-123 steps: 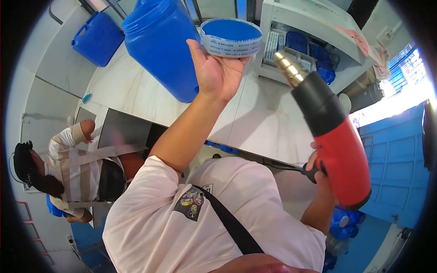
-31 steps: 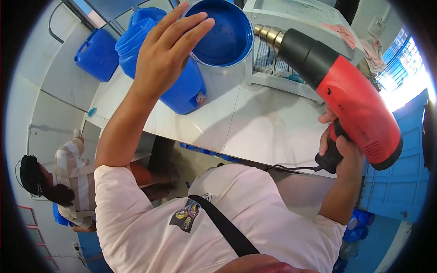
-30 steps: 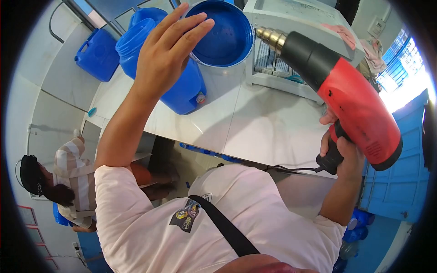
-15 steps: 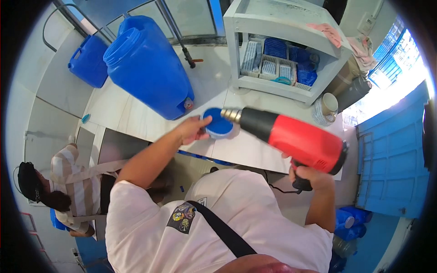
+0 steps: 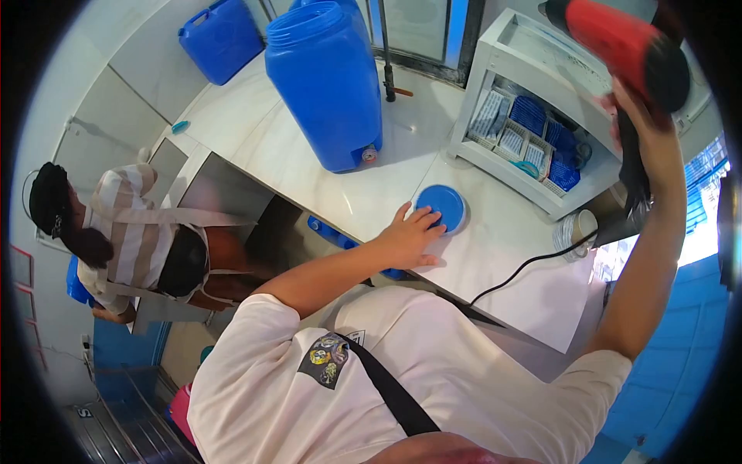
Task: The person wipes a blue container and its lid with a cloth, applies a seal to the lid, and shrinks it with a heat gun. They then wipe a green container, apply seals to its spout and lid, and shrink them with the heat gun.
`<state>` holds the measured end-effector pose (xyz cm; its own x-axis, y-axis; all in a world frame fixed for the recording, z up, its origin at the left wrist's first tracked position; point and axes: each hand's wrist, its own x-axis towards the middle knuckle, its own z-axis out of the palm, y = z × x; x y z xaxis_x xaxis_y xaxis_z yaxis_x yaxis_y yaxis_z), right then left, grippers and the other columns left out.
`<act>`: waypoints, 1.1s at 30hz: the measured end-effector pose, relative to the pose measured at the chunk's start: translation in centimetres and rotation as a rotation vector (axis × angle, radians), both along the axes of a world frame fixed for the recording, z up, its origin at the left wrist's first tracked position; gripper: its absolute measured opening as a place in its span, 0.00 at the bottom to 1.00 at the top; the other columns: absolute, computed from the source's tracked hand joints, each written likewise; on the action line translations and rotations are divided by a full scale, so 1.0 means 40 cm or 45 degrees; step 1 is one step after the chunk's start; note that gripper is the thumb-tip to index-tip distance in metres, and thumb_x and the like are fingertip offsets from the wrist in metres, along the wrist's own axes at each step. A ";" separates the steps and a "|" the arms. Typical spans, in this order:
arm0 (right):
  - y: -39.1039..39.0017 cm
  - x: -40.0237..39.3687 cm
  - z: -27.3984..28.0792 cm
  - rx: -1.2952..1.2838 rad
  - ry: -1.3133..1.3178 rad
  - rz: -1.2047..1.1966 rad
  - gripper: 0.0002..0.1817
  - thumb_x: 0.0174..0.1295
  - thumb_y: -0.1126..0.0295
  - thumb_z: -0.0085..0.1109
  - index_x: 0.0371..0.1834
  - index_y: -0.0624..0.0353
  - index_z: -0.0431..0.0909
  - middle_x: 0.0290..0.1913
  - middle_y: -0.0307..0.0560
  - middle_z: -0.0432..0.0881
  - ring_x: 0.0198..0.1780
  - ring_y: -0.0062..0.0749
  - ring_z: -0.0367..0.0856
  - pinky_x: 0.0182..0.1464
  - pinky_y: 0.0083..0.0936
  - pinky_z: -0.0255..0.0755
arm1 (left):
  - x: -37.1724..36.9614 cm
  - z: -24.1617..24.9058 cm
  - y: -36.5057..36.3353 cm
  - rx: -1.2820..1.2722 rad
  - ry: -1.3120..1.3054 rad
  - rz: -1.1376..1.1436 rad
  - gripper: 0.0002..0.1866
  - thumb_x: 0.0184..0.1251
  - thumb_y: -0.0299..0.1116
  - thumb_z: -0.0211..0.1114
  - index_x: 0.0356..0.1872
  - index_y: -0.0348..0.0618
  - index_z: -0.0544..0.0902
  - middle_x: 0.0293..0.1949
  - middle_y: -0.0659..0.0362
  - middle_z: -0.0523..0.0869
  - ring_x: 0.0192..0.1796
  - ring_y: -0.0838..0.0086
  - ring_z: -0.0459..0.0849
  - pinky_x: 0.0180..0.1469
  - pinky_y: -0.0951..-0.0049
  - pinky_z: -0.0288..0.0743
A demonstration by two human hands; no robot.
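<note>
My left hand (image 5: 411, 238) lies with its fingers spread on the white counter (image 5: 510, 255), the fingertips at the edge of a round blue cap (image 5: 444, 207). The cap rests flat on the counter, its blue face up. Raised high at the far right, my right hand (image 5: 635, 116) is wrapped round the handle of a red and black heat gun (image 5: 618, 48). The gun is held over the white shelf unit (image 5: 533, 54), its nozzle towards the upper left. A black cord (image 5: 533, 261) trails down from it across the counter.
A large blue jug (image 5: 325, 100) stands open-mouthed at the back, with a smaller blue jug (image 5: 222, 42) behind it. Baskets of blue and white items (image 5: 525, 139) fill the shelf unit. Cups (image 5: 573, 232) stand at right. Another person (image 5: 147, 224) is at left.
My right hand has lifted the heat gun up and right, away from the cap. The cap now lies on the counter, and my left hand has loosened its grip. The view has shifted.
</note>
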<state>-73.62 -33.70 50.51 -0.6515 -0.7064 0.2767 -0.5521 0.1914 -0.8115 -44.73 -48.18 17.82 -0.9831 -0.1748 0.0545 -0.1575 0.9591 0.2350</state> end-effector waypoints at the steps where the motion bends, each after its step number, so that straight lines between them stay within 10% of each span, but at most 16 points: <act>1: -0.045 -0.006 0.018 0.033 0.114 -0.012 0.29 0.64 0.44 0.67 0.56 0.58 0.82 0.36 0.38 0.83 0.27 0.20 0.76 0.30 0.22 0.72 | -0.002 -0.007 0.011 0.011 -0.075 0.024 0.42 0.64 0.59 0.68 0.74 0.46 0.70 0.77 0.50 0.66 0.80 0.55 0.61 0.79 0.38 0.47; 10: -0.399 -0.111 0.056 0.991 0.825 -0.179 0.26 0.54 0.56 0.68 0.48 0.68 0.82 0.42 0.57 0.87 0.21 0.40 0.83 0.26 0.34 0.77 | 0.079 0.001 0.015 0.031 -0.223 0.140 0.44 0.64 0.62 0.67 0.76 0.48 0.68 0.79 0.53 0.63 0.81 0.58 0.59 0.79 0.37 0.46; 19: -0.541 -0.295 -0.028 1.233 0.767 -0.265 0.32 0.48 0.51 0.71 0.49 0.67 0.87 0.49 0.63 0.88 0.52 0.51 0.87 0.57 0.39 0.77 | 0.053 0.042 -0.050 0.102 -0.401 -0.017 0.44 0.63 0.60 0.68 0.75 0.45 0.69 0.77 0.50 0.65 0.79 0.53 0.62 0.75 0.31 0.50; 27: -0.608 -0.430 -0.056 0.958 0.842 -0.418 0.49 0.59 0.28 0.60 0.65 0.66 0.78 0.60 0.66 0.83 0.64 0.55 0.81 0.67 0.39 0.70 | 0.021 0.046 -0.065 0.036 -0.518 -0.147 0.42 0.63 0.58 0.68 0.71 0.38 0.73 0.73 0.43 0.71 0.72 0.48 0.73 0.70 0.37 0.56; 31: -0.516 -0.060 -0.096 0.070 1.387 -0.349 0.40 0.65 0.37 0.60 0.67 0.61 0.77 0.62 0.58 0.82 0.66 0.49 0.80 0.67 0.38 0.70 | 0.016 0.062 -0.087 0.075 -0.549 -0.190 0.39 0.64 0.57 0.68 0.68 0.39 0.76 0.69 0.45 0.74 0.68 0.50 0.76 0.70 0.37 0.56; 33: -0.433 0.213 -0.172 -0.182 1.063 -0.048 0.29 0.67 0.51 0.66 0.64 0.60 0.78 0.61 0.54 0.83 0.64 0.46 0.80 0.66 0.36 0.71 | 0.008 0.078 -0.093 0.111 -0.593 -0.196 0.37 0.64 0.56 0.68 0.67 0.39 0.77 0.66 0.47 0.75 0.66 0.52 0.77 0.70 0.37 0.56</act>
<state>-65.11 -51.01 43.62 -0.2159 -0.6100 0.7624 -0.9763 0.1483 -0.1578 -44.43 -51.92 20.95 -0.9144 -0.0103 -0.4047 -0.1231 0.9594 0.2537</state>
